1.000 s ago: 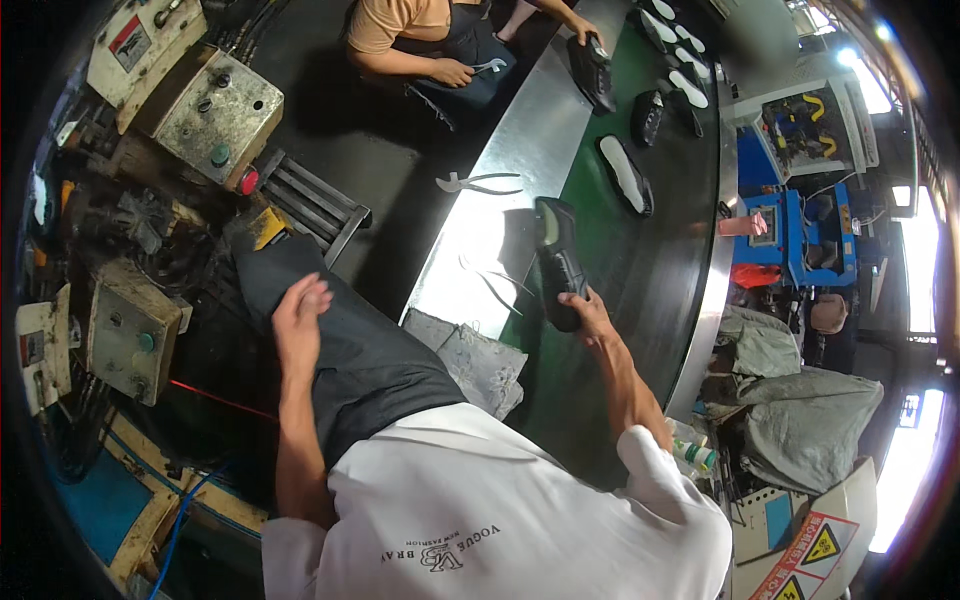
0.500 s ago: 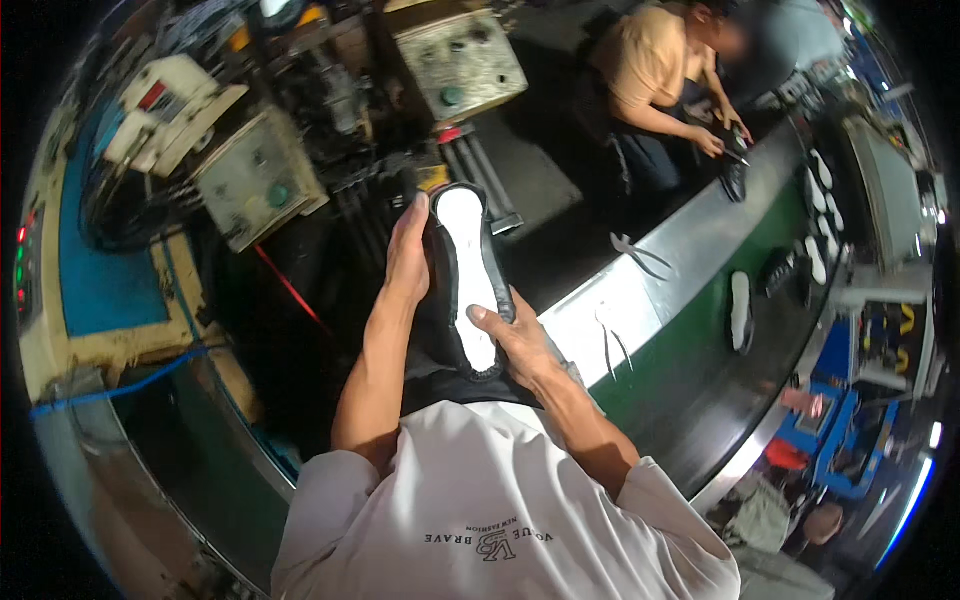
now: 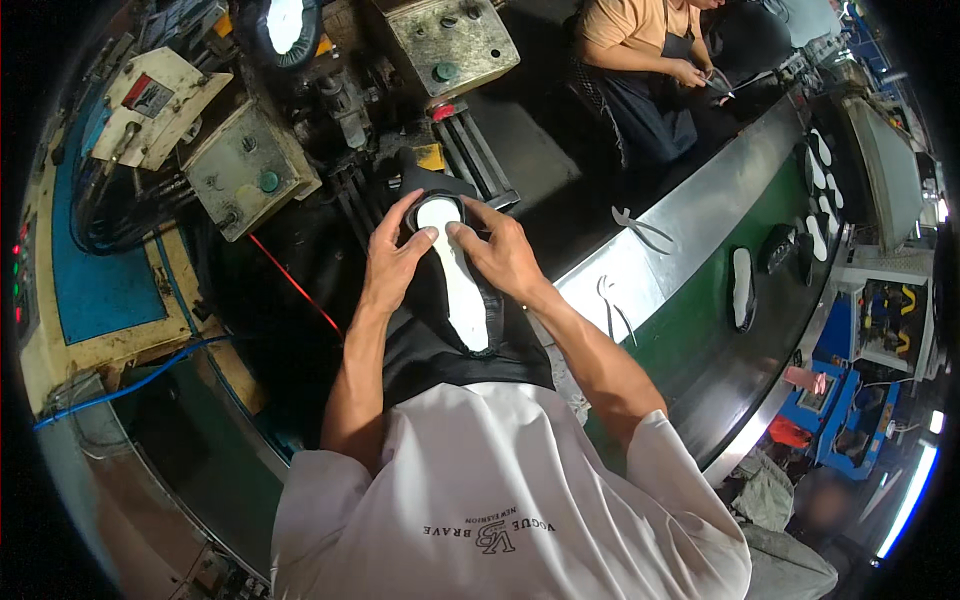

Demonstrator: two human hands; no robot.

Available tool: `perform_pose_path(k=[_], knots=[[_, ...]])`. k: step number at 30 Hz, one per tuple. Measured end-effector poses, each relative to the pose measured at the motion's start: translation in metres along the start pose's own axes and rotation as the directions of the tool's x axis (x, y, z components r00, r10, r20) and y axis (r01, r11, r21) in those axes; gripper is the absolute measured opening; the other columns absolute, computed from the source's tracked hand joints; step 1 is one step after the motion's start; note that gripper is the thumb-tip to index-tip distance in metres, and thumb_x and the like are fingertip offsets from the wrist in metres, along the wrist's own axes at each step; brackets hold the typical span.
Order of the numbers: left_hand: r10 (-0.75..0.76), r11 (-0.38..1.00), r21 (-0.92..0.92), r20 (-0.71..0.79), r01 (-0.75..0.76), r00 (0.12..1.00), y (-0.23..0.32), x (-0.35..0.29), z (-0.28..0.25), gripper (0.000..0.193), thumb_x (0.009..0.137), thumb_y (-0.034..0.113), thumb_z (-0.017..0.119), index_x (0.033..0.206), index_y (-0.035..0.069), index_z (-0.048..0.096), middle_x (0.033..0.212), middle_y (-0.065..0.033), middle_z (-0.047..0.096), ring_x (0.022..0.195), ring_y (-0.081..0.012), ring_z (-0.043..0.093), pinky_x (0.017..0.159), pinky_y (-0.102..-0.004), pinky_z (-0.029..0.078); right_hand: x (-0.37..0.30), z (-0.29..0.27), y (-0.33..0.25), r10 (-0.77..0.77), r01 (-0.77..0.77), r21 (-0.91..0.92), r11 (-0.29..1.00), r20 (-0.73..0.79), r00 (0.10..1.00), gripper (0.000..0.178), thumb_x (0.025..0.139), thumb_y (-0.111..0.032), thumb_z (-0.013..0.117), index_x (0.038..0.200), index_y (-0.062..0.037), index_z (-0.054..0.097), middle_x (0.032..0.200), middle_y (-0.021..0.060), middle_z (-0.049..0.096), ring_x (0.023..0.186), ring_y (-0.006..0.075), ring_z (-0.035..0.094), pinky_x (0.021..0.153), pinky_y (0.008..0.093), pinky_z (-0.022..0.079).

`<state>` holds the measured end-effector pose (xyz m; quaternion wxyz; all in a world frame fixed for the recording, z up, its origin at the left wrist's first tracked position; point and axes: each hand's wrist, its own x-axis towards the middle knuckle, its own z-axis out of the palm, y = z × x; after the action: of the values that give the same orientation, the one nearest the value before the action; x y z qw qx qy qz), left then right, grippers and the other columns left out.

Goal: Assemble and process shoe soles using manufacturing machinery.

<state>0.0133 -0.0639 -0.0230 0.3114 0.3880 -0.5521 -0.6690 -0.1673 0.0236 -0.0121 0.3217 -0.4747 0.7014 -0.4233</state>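
Observation:
Sole side up, a black shoe upper (image 3: 462, 290) with a white insole lies lengthwise in front of me, above my dark apron. My left hand (image 3: 393, 258) wraps its far end from the left, thumb pressed on the insole edge. From the right, my right hand (image 3: 500, 255) grips the same end, its thumb on the white insole near the other thumb. Fingers on the underside are hidden. The shoe's near end, with its gathered edge, rests close to my lap.
Pliers (image 3: 640, 230) and a second pair of pliers (image 3: 615, 308) lie on the metal ledge (image 3: 680, 195) at right. Beyond it, a green conveyor belt (image 3: 665, 365) carries several shoes. Machine control boxes (image 3: 455, 50) stand ahead. A co-worker (image 3: 640, 70) holds a tool at far right.
My right hand has moved from the shoe's near right side to its far end, beside the left. The co-worker's shoe no longer shows on the ledge.

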Motion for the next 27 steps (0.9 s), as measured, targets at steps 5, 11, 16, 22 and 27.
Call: perform_pose_path(k=[5, 11, 16, 22, 27], knots=[[-0.030, 0.998, -0.059, 0.129, 0.038, 0.991, 0.003, -0.002, -0.018, 0.065, 0.093, -0.002, 0.067, 0.157, -0.002, 0.055, 0.148, -0.0125, 0.064, 0.132, -0.0201, 0.061, 0.117, -0.0334, 0.045, 0.007, -0.031, 0.000, -0.019, 0.010, 0.033, 0.999, 0.281, 0.960, 0.064, 0.103, -0.029, 0.068, 0.153, 0.0098, 0.055, 0.120, 0.0290, 0.076, 0.099, 0.0237, 0.073, 0.091, 0.0365, 0.057], [-0.030, 0.996, -0.084, 0.152, 0.043, 0.988, 0.010, -0.002, -0.029, 0.058, 0.099, 0.007, 0.066, 0.156, -0.002, 0.057, 0.148, -0.0132, 0.065, 0.132, -0.0202, 0.061, 0.116, -0.0328, 0.044, 0.008, -0.024, -0.010, 0.039, -0.109, 0.173, 0.979, 0.364, 0.931, 0.067, 0.102, -0.025, 0.071, 0.156, 0.0100, 0.052, 0.132, 0.0228, 0.072, 0.109, 0.0231, 0.069, 0.099, 0.0365, 0.054], [-0.037, 0.999, 0.036, 0.064, 0.035, 0.997, 0.011, 0.011, -0.013, 0.044, 0.109, 0.019, 0.066, 0.147, -0.002, 0.065, 0.137, -0.0122, 0.071, 0.126, -0.0185, 0.063, 0.111, -0.0316, 0.047, 0.003, 0.014, -0.010, 0.130, -0.162, 0.103, 0.981, 0.263, 0.956, 0.077, 0.101, -0.041, 0.078, 0.158, 0.0047, 0.052, 0.136, 0.0260, 0.069, 0.117, 0.0269, 0.065, 0.101, 0.0381, 0.053], [0.013, 0.997, 0.071, 0.071, -0.018, 0.997, -0.007, 0.014, -0.013, 0.035, 0.107, 0.015, 0.066, 0.137, -0.003, 0.070, 0.130, -0.0115, 0.074, 0.116, -0.0175, 0.065, 0.105, -0.0324, 0.051, -0.005, 0.027, -0.005, 0.045, -0.041, -0.054, 0.998, 0.086, 0.995, 0.072, 0.099, -0.040, 0.079, 0.155, 0.0003, 0.057, 0.127, 0.0285, 0.070, 0.110, 0.0351, 0.065, 0.097, 0.0404, 0.053], [0.144, 0.955, 0.262, -0.001, -0.139, 0.990, -0.010, 0.013, -0.006, 0.032, 0.105, 0.011, 0.068, 0.135, -0.001, 0.073, 0.130, -0.0130, 0.074, 0.118, -0.0181, 0.066, 0.106, -0.0335, 0.051, -0.008, 0.036, 0.001, -0.075, 0.075, -0.035, 0.997, -0.023, 0.997, 0.069, 0.099, -0.036, 0.080, 0.154, 0.0010, 0.057, 0.127, 0.0281, 0.071, 0.113, 0.0344, 0.066, 0.097, 0.0408, 0.054]])
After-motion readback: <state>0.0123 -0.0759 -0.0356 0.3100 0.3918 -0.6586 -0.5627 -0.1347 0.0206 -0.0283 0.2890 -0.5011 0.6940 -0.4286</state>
